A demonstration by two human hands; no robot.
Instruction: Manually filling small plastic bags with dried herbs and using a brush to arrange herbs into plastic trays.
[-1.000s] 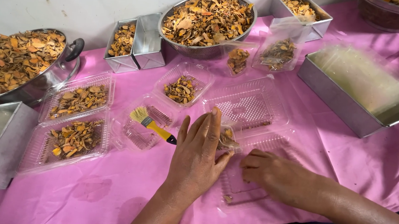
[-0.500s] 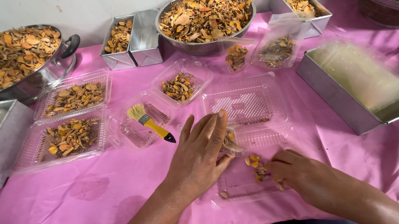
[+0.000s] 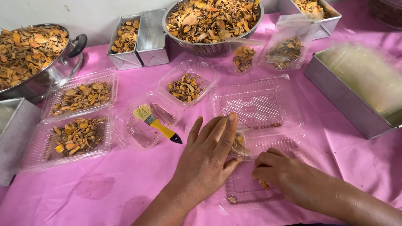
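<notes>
Both hands are down on a clear plastic box (image 3: 257,175) that lies open on the pink worktop (image 3: 114,191). The left hand (image 3: 208,157) lies flat, with its fingers spread a little, and it presses on the left side of the box. Under its fingertips sits a small pile of dried orange pieces (image 3: 239,145). The right hand (image 3: 289,177) is curled, with its fingers pressed together on the bottom of the box. A few dried bits (image 3: 265,184) peek out from under it, but I cannot tell if it is pinching them.

Just to the left of the left hand lies a yellow brush (image 3: 157,123) on another clear box. Farther left are two clear boxes (image 3: 79,120) full of dried pieces. A big metal bowl (image 3: 213,17) of the same dried pieces stands at the back. A metal tray (image 3: 361,112) with clear bags stands on the right.
</notes>
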